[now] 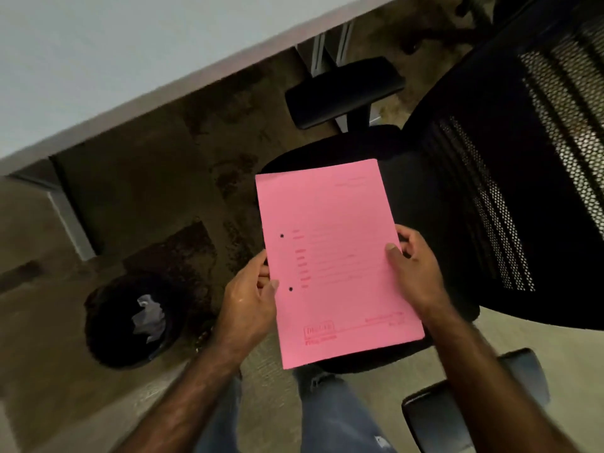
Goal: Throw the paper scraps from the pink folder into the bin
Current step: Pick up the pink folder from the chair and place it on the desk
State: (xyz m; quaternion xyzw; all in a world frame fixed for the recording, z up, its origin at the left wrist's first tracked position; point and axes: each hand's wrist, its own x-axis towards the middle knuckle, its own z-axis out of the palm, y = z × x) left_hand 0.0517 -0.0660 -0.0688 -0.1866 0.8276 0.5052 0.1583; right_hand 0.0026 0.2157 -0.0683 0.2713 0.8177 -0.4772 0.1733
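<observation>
The pink folder (336, 263) is being held closed and nearly flat in the air, above the front of a black office chair's seat (408, 197). Its two punch holes are sitting near its left edge, and faint red print is showing on the cover.

The left hand (251, 299) is reaching in from below with a bare forearm and gripping the folder's left edge, its thumb lying on the cover just beside the lower punch hole and its fingers curling underneath. The right hand (415, 266) is clamping the right edge the same way, thumb pressing on top, fingers wrapping behind.

Down on the floor to the left, well apart from the folder, a dark round bin (108, 322) is standing with crumpled pale paper (148, 317) inside. A white tabletop (98, 67) is running across the upper left.
</observation>
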